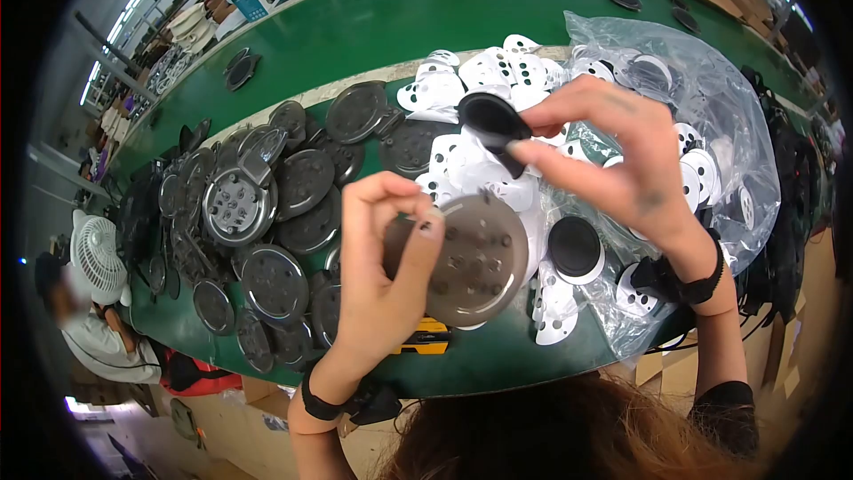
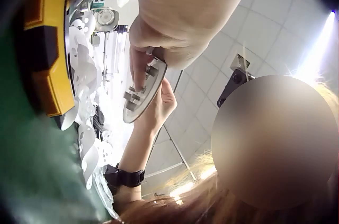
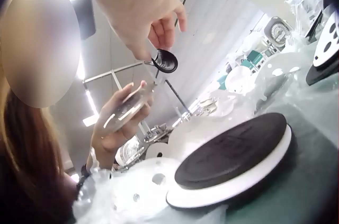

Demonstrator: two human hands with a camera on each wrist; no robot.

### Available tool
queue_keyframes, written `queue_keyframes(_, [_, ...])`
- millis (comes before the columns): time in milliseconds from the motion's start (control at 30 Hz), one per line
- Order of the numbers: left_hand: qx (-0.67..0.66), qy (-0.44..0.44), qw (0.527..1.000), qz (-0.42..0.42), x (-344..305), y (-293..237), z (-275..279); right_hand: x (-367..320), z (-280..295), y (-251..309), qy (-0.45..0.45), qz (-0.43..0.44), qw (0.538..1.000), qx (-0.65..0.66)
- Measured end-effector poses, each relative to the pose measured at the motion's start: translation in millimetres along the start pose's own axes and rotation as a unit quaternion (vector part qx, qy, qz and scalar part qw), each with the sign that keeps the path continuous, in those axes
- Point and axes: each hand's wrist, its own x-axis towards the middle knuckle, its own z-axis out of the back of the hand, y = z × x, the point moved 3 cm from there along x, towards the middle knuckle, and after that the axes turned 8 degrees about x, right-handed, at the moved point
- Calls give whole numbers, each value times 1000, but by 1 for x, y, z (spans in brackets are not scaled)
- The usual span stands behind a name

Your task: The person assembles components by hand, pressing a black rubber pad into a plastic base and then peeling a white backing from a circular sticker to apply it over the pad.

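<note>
In the head view my left hand [image 1: 388, 253] grips a round, smoky translucent plastic cover [image 1: 480, 260] at its left edge. Small posts stand out on one face of that cover [image 2: 145, 93], as the left wrist view shows. My right hand [image 1: 613, 147] pinches a small black round pad [image 1: 490, 117] between thumb and fingertips, above and to the right of the cover. The same pad [image 3: 166, 61] looks bent in the right wrist view, and it is apart from the table. White perforated sheets [image 1: 466, 164] lie loosely under both hands.
Many smoky covers [image 1: 275, 284] are heaped at the left. A clear plastic bag [image 1: 711, 62] with white pieces spreads at the right. A black pad on a white backing [image 1: 575, 247] lies near it. A yellow-and-black object [image 1: 426, 338] sits at the front edge. Another person [image 1: 107, 342] is far left.
</note>
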Motion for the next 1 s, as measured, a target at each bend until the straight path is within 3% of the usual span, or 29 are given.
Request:
queue_keyframes(33, [-12, -26, 1000, -2, 1, 1, 3, 1, 4, 1, 1, 0, 1000, 0])
queue_keyframes(67, [-32, -44, 999, 0, 1, 3, 5, 0, 8, -7, -8, -135, 983, 128])
queue_keyframes(100, [-73, -62, 995, 20, 0, 4, 7, -2, 9, -13, -17, -266, 931, 251])
queue_keyframes(233, [-193, -57, 980, -13, 1, 2, 13, 1, 6, -13, 34, -331, 867, 370])
queue_keyframes(300, [-216, -52, 974, -34, 0, 3, 13, 0, 3, -14, 41, -337, 855, 391])
queue_keyframes(367, [-172, -47, 977, -119, -3, 4, 12, 1, 2, -14, 69, -328, 854, 397])
queue_keyframes(533, [-215, -22, 967, -136, -4, -2, 11, 3, 5, -6, 79, -314, 867, 378])
queue_keyframes(633, [-255, -26, 961, -99, -4, -5, 12, 2, 5, -5, 81, -299, 879, 363])
queue_keyframes(733, [-209, -2, 960, -186, -4, -3, 13, 1, 5, -3, 85, -293, 889, 341])
queue_keyframes(833, [-147, 41, 966, -208, -3, -6, 14, 1, 5, -3, 96, -301, 893, 321])
queue_keyframes(1000, [-133, 38, 967, -215, -4, -7, 12, -2, 2, -5, 118, -314, 895, 295])
